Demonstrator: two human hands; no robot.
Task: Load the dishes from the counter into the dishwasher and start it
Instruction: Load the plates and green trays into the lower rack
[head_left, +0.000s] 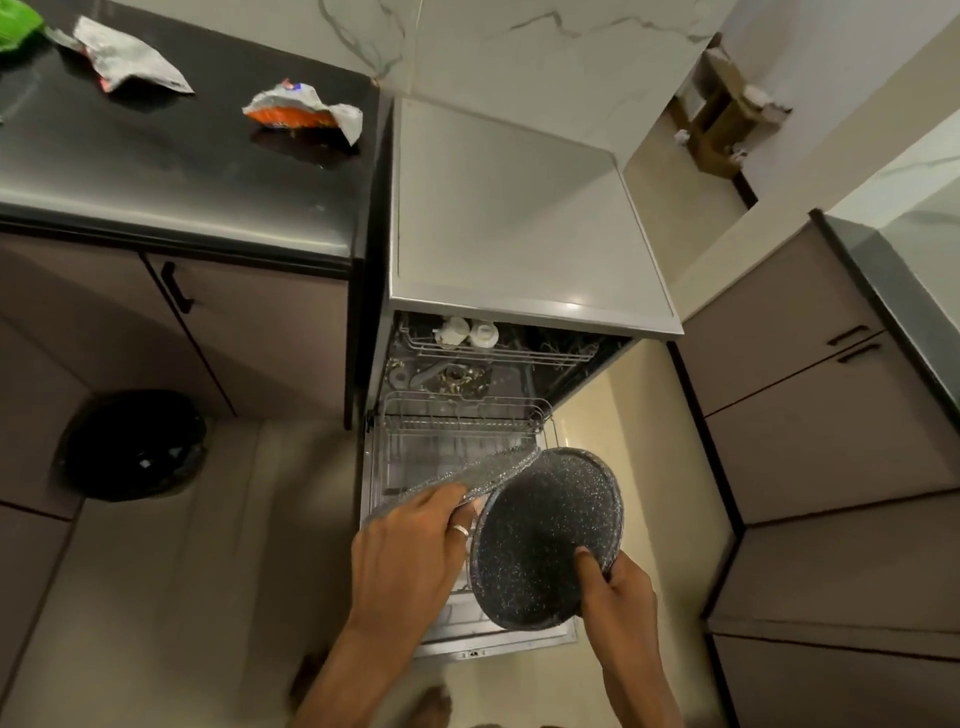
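The dishwasher stands open with its door folded down. Its lower rack is pulled out over the door, and the upper rack holds two white cups. My right hand grips the lower right rim of a dark speckled round plate, tilted towards me above the lower rack. My left hand holds a second speckled plate by its edge, seen nearly edge-on, just left of and touching the first plate.
A dark counter at upper left carries crumpled snack wrappers and a foil wrapper. A black-lined bin stands on the floor at left. Brown cabinets flank the dishwasher on the right. A cardboard box lies in the far doorway.
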